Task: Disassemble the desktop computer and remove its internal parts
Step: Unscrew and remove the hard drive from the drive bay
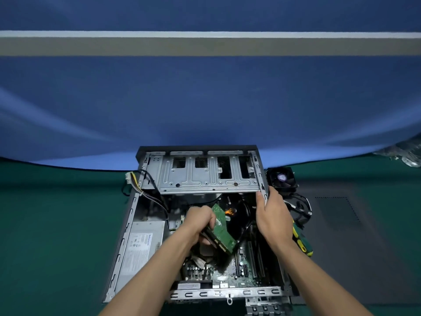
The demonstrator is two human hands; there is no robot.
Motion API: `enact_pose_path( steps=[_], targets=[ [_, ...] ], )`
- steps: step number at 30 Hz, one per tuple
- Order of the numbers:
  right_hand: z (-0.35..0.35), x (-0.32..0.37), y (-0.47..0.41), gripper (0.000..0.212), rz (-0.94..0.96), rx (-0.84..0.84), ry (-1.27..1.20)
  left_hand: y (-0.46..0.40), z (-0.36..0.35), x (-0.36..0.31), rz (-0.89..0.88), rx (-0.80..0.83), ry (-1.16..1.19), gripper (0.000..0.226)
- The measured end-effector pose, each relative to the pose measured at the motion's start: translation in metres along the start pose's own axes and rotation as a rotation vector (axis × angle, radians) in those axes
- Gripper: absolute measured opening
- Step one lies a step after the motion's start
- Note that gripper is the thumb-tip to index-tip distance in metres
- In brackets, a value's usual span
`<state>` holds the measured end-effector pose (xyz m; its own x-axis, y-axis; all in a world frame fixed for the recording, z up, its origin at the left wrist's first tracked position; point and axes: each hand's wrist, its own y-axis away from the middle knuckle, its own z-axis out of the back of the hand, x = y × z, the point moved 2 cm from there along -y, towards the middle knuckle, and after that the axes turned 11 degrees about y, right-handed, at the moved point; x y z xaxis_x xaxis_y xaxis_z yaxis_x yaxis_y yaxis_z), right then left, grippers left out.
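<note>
Open computer case [127, 226] lies flat on the green tabletop [57, 224]; left hand [198, 221] grips a hard drive [222, 229], green board up, tilted above the motherboard [237, 267]. Right hand [272, 216] curls round the raised drive cage [205, 176] at its right edge, screwdriver [301, 241] just beside the case

green table [57, 224], computer case [127, 245], fan [282, 178], screwdriver [301, 241]

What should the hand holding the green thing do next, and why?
Probably lift the hard drive up and out of the computer case. The left hand already grips it tilted above the motherboard, while the right hand holds the raised drive cage.
</note>
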<state>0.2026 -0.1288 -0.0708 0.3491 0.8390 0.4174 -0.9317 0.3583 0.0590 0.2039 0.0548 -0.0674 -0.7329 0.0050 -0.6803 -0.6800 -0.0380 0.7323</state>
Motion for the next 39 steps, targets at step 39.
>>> enact_pose_path(
  steps=[39],
  targets=[
    [0.109,-0.116,-0.045,0.038,0.193,-0.092,0.275,-0.002,-0.157,-0.06,-0.84,-0.144,-0.59,0.015]
  ],
)
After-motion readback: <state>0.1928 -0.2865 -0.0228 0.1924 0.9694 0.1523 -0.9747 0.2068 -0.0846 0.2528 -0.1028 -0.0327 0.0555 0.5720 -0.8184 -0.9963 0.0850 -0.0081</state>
